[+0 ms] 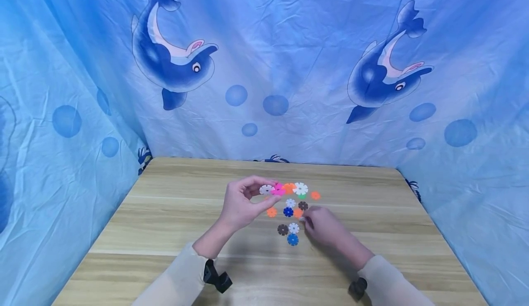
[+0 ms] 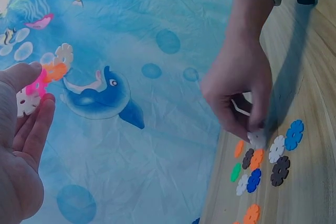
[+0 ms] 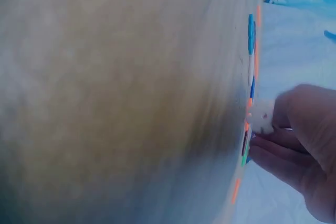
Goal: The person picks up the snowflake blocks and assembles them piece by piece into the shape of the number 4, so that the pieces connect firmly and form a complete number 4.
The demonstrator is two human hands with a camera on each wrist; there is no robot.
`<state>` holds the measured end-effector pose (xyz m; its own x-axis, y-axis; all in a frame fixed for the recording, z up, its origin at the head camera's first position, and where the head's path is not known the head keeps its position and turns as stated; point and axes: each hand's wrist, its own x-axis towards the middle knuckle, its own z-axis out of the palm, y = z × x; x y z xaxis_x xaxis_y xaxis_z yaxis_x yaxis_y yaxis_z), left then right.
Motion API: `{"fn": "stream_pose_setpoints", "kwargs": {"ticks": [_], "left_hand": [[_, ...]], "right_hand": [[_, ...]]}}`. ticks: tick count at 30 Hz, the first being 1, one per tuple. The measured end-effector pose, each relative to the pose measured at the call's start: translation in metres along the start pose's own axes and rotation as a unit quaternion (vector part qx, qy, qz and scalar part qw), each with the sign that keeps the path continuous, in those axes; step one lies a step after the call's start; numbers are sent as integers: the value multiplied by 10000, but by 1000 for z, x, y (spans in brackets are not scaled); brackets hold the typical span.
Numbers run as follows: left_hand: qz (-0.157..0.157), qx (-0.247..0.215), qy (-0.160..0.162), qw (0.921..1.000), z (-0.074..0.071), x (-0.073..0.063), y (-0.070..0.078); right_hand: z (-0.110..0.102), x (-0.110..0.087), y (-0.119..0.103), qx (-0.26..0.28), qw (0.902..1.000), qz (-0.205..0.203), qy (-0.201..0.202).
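Note:
My left hand [image 1: 241, 207] holds up a row of joined notched plastic discs: white, pink [image 1: 278, 189], orange [image 1: 289, 188] and white [image 1: 301, 188]. Thumb and fingers pinch it around the pink disc, and in the left wrist view the far white disc [image 2: 64, 54] sticks out beyond them. Low over the table, my right hand [image 1: 326, 226] pinches a white disc [image 3: 261, 118] between thumb and fingertips. That disc is close beside an orange disc [image 2: 256, 159] on the tabletop; whether they touch I cannot tell.
Several loose discs lie on the wooden table [image 1: 165, 232], among them a dark blue one [image 1: 288, 212], a light blue one [image 1: 292, 240], a brown one [image 1: 283, 229] and an orange one [image 1: 315, 195]. A blue dolphin-print curtain [image 1: 289, 67] hangs behind and at both sides.

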<state>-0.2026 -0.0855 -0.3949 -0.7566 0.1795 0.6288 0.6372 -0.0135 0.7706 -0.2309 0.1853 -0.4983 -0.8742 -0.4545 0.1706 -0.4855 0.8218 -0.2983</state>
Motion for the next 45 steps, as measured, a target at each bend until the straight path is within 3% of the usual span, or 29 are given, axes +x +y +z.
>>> {"fn": "stream_pose_setpoints", "kwargs": {"ticks": [5,11,15,20,25,29,34,45], "left_hand": [[50,93,63,9999,1,1,-1],[62,-4,79,9999,2,3,-1],[43,-55,71,10000,3,3,-1],[5,-89,90,9999,2,3,-1],[12,-102,123,9999,2,3,-3],[40,-82,115,9999,2,2,-4],[31,-70,82,9999,2,3,-5],[-58,-94,-64,9999,4,2,-4]], "right_hand": [[-8,2,4,469,9948,699,581],[-29,2,12,866,9865,277,1362],[-50,0,7,1200,9781,354,1660],[-75,-3,-5,1932,9573,417,2110],[-95,-6,-19,2861,9259,133,2464],[-103,-8,-28,3282,9059,-316,2658],[-109,-10,-37,3431,8931,-712,2819],[-114,-13,-48,3639,8901,-910,2587]]}}
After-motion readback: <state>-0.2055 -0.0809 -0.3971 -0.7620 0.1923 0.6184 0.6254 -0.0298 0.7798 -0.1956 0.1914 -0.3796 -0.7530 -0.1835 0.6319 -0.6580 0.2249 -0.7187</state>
